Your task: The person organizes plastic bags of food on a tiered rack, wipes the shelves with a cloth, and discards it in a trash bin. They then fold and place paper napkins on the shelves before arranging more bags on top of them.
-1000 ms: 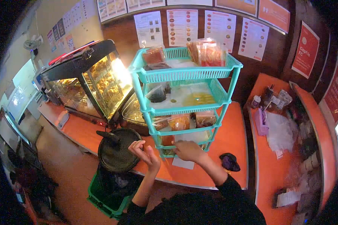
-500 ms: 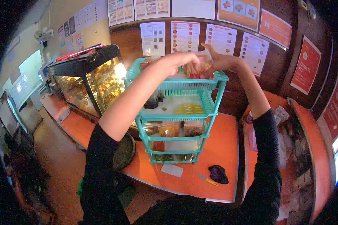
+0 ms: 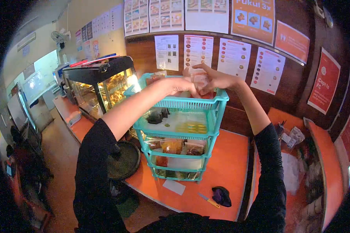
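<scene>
A teal plastic rack of several stacked baskets stands on the orange counter. At its top basket, my left hand has its fingers closed on the lower part of a clear plastic bag. My right hand grips the same bag from the right, thumb and fingers around it. Reddish contents show low in the basket beside the hands. The second basket holds a dark bundle and yellow items. Lower down are clear packets with orange and brown contents.
A lit glass food case is at the left, with a round dark tray below. A knife, a dark purple bundle and a white paper lie on the counter. Posters cover the wall.
The view has shifted, so the rack sits lower in it. The clear bag now stands up higher between my hands, and my right hand's fingers have closed in on it.
</scene>
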### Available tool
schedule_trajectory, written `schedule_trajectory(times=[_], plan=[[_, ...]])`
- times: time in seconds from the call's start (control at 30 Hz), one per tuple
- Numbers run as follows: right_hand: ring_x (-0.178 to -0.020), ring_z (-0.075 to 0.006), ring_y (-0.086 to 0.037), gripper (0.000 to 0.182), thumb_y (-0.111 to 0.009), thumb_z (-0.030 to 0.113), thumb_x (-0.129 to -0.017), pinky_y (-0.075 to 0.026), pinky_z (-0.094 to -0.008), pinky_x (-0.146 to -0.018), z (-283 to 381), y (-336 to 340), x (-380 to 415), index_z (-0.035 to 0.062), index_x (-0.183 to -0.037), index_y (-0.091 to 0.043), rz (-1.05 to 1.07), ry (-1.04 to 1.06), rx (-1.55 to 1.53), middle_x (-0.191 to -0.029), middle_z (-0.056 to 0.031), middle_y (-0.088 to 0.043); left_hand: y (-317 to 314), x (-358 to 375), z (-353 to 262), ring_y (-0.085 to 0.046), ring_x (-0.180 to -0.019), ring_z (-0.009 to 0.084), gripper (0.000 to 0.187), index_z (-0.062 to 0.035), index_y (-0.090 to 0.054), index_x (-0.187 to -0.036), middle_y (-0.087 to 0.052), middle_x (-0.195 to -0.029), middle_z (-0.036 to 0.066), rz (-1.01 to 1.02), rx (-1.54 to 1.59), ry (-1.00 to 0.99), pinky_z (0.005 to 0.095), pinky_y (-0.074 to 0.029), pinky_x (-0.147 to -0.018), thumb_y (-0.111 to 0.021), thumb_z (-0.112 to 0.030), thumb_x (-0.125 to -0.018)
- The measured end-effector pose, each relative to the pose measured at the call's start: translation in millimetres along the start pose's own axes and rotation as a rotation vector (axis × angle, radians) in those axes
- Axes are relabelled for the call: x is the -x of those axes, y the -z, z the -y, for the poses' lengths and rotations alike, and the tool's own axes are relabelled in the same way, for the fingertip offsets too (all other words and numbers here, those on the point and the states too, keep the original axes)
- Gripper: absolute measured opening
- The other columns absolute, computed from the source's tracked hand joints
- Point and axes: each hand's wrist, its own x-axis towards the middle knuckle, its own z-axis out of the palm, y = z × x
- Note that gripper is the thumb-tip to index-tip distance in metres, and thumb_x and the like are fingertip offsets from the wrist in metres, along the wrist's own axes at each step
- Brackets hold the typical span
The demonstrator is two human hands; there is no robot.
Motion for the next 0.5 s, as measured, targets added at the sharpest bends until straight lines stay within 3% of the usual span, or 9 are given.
schedule_trajectory(times=[0.07, 0.1, 0.17, 0.27, 0.33, 0.37, 0.43, 0.47, 0.5], plan=[[-0.114, -0.0233, -0.052, 0.092, -0.077, 0.011, -0.066, -0.042, -0.0352, -0.099, 4, -3, 7, 0.0072, -0.142, -0.025, -0.004, 0.072, -0.197, -0.129, -0.0173, -0.051, -2, -7, 7, -0.054, -0.108, 0.0194, 0.047, -0.0060, -0.064, -0.108, -0.064, -0.104, 0.005, -0.097, -0.169, -0.148, 0.0350, -0.038, -0.099, -0.071, 0.003, -0.063], [-0.116, -0.0239, -0.051, 0.085, -0.076, 0.012, -0.067, -0.039, -0.0367, -0.101, 1, -2, 4, 0.0081, -0.139, -0.031, -0.054, 0.147, -0.082, -0.128, -0.0158, -0.051, -5, -7, 6, -0.051, -0.116, 0.0216, 0.058, -0.0069, -0.061, -0.115, -0.062, -0.113, 0.005, -0.164, -0.201, -0.168, 0.0354, -0.031, -0.106, -0.070, 0.006, -0.059], [-0.116, -0.0254, -0.050, 0.083, -0.075, 0.013, -0.067, -0.039, -0.0369, -0.101, -6, 1, 8, 0.0091, -0.138, -0.032, -0.068, 0.184, -0.049, -0.127, -0.0165, -0.051, 2, -22, 18, -0.049, -0.119, 0.0218, 0.059, -0.0074, -0.061, -0.115, -0.061, -0.115, 0.005, -0.219, -0.241, -0.240, 0.0362, -0.029, -0.108, -0.069, 0.007, -0.058], [-0.117, -0.0298, -0.049, 0.079, -0.074, 0.014, -0.068, -0.036, -0.0387, -0.104, 12, -5, 23, 0.0115, -0.137, -0.035, -0.135, 0.239, 0.099, -0.125, -0.0183, -0.051, -3, -20, 16, -0.046, -0.124, 0.0238, 0.082, -0.0086, -0.044, -0.134, -0.057, -0.121, 0.007, -0.273, -0.321, -0.298, 0.0381, -0.032, -0.107, -0.068, 0.010, -0.059], [-0.114, -0.0317, -0.050, 0.075, -0.074, 0.011, -0.067, -0.038, -0.0406, -0.102, 16, -9, 27, 0.0118, -0.134, -0.039, -0.242, 0.163, 0.165, -0.125, -0.0206, -0.050, -15, -12, 10, -0.046, -0.124, 0.0261, 0.103, -0.0118, -0.011, -0.146, -0.056, -0.121, 0.010, -0.375, -0.176, -0.351, 0.0383, -0.040, -0.101, -0.065, 0.013, -0.061], [-0.114, -0.0317, -0.050, 0.075, -0.074, 0.011, -0.067, -0.038, -0.0406, -0.102, 16, -10, 25, 0.0118, -0.134, -0.039, -0.242, 0.164, 0.164, -0.125, -0.0206, -0.050, -19, -9, 6, -0.046, -0.124, 0.0261, 0.103, -0.0118, -0.011, -0.146, -0.056, -0.121, 0.010, -0.375, -0.177, -0.350, 0.0383, -0.040, -0.101, -0.065, 0.013, -0.061], [-0.108, -0.0270, -0.055, 0.064, -0.074, 0.011, -0.071, -0.043, -0.0400, -0.096, 15, -9, 17, 0.0087, -0.128, -0.045, -0.258, 0.188, 0.094, -0.118, -0.0208, -0.055, -33, 6, -12, -0.048, -0.122, 0.0284, 0.112, -0.0153, 0.012, -0.143, -0.051, -0.125, 0.014, -0.335, -0.038, -0.226, 0.0372, -0.049, -0.093, -0.060, 0.018, -0.064], [-0.108, -0.0270, -0.055, 0.064, -0.074, 0.011, -0.071, -0.043, -0.0400, -0.096, 12, -11, 9, 0.0087, -0.128, -0.045, -0.257, 0.189, 0.092, -0.118, -0.0208, -0.055, -28, 2, -9, -0.048, -0.122, 0.0284, 0.112, -0.0153, 0.012, -0.143, -0.051, -0.125, 0.014, -0.337, -0.038, -0.224, 0.0372, -0.049, -0.093, -0.060, 0.018, -0.064], [-0.101, -0.0245, -0.057, 0.055, -0.072, 0.011, -0.074, -0.046, -0.0380, -0.091, 8, -13, -2, 0.0069, -0.124, -0.049, -0.293, 0.038, -0.020, -0.112, -0.0192, -0.059, -15, -7, -2, -0.048, -0.121, 0.0288, 0.107, -0.0147, 0.005, -0.144, -0.049, -0.127, 0.014, -0.312, -0.017, -0.242, 0.0369, -0.050, -0.091, -0.056, 0.020, -0.064]])
